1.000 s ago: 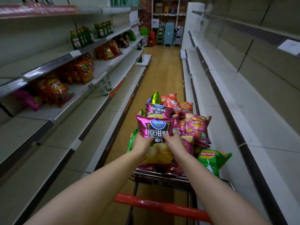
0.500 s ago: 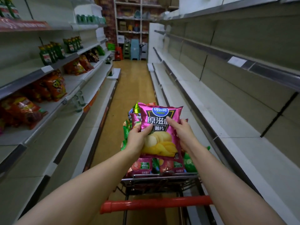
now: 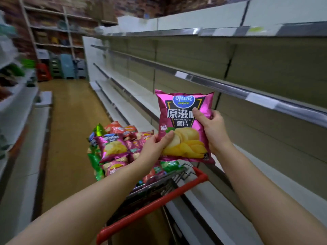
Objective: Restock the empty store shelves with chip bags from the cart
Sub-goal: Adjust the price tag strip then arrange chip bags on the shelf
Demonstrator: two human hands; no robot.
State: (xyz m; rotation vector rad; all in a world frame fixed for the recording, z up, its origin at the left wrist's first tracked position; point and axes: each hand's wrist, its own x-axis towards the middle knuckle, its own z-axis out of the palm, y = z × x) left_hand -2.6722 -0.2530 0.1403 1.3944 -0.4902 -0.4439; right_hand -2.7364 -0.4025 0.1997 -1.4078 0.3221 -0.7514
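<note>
- The pink bag [image 3: 184, 126] stands upright at frame centre, its long axis vertical, top seam up and printed face toward the camera, above the cart [image 3: 159, 197].
- Left hand [image 3: 155, 145] pinches its lower left edge, thumb on the front.
- Right hand [image 3: 212, 128] grips its right edge, thumb across the front and fingers curled behind.
- Bare shelves [image 3: 247, 96] fill the right of the frame.

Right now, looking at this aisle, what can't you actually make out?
All from the head view:
- Most fingers of the right hand, hidden behind the pink chip bag.
- Bags deep in the cart, buried under the top ones and the left hand.
- Price labels on the right shelf rail, too blurred to read.
- Goods on the left shelves, motion-blurred and cut by the frame edge.
</note>
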